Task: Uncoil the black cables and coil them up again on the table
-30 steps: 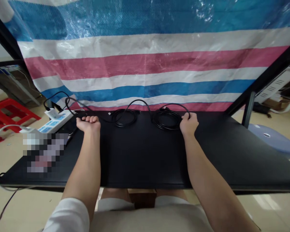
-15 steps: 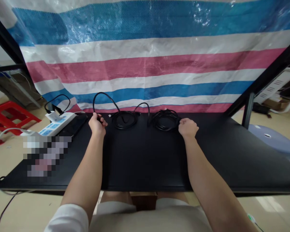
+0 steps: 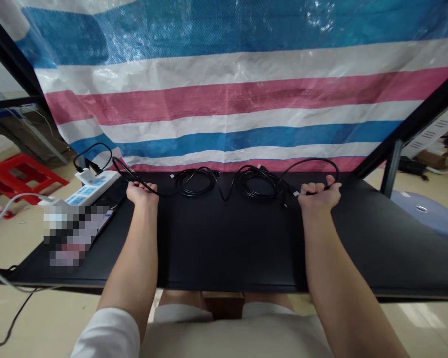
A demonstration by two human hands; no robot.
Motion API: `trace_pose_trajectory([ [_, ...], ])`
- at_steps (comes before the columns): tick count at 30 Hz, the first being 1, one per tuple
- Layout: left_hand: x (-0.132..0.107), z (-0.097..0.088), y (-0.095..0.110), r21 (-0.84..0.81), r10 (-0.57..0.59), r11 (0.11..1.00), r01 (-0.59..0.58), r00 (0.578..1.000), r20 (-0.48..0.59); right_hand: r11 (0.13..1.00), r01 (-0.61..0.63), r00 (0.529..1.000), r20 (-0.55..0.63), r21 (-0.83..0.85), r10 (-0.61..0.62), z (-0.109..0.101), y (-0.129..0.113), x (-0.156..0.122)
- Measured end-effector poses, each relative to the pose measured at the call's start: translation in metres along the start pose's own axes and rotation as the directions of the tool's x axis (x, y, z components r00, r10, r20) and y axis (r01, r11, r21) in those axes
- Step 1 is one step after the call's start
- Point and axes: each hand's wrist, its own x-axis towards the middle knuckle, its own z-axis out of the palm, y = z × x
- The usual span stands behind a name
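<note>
Two loose coils of black cable rest at the back of the black table (image 3: pixel 227 243): a left coil (image 3: pixel 195 182) and a right coil (image 3: pixel 260 183). A strand of cable dips between them. My left hand (image 3: pixel 143 192) is closed on a length of black cable that loops up behind it and runs toward the left coil. On the other side, my right hand (image 3: pixel 320 194) is turned partly palm up, its fingers curled around cable that arches back to the right coil. A small pale connector shows beside its fingers.
On the left lie a white power strip (image 3: pixel 93 188) with plugs in it and a phone-like item, partly blurred out. A striped plastic sheet (image 3: pixel 224 107) hangs behind the table. Beyond its ends are a red stool (image 3: pixel 20 174) and a bluish-grey stool (image 3: pixel 429 211).
My right hand has moved right from the coil's edge and now pulls out an arching length of cable. My left hand has shifted slightly left, and its cable loop leans lower and leftward.
</note>
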Motion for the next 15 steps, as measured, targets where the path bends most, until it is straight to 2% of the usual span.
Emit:
trace_pose_trajectory([
  [2, -0.008, 0.005, -0.012, 0.060, -0.028, 0.998, 0.026, 0.999, 0.029, 0.999, 0.013, 0.994, 0.108, -0.038, -0.009, 0.008, 0.006, -0.008],
  [4, -0.015, 0.010, -0.026, 0.177, 0.003, 0.984, -0.020, 0.995, 0.096, 0.994, 0.041, 0.975, 0.219, -0.104, -0.017, 0.018, 0.014, -0.016],
  [7, -0.021, 0.011, -0.044, 0.396, 0.139, 0.890, -0.226, 0.962, 0.237, 0.967, 0.111, 0.948, 0.317, -0.230, -0.033, 0.027, 0.025, -0.029],
  [9, -0.022, 0.009, -0.050, 0.539, 0.235, 0.746, -0.390, 0.913, 0.334, 0.913, 0.224, 0.918, 0.389, -0.341, -0.080, 0.028, 0.031, -0.035],
  [12, -0.020, 0.005, -0.054, 0.700, 0.306, 0.491, -0.518, 0.855, 0.417, 0.725, 0.445, 0.840, 0.525, -0.526, -0.135, 0.027, 0.037, -0.044],
  [15, -0.019, 0.002, -0.057, 0.770, 0.283, 0.349, -0.535, 0.843, 0.458, 0.505, 0.542, 0.800, 0.596, -0.672, -0.066, 0.028, 0.040, -0.053],
])
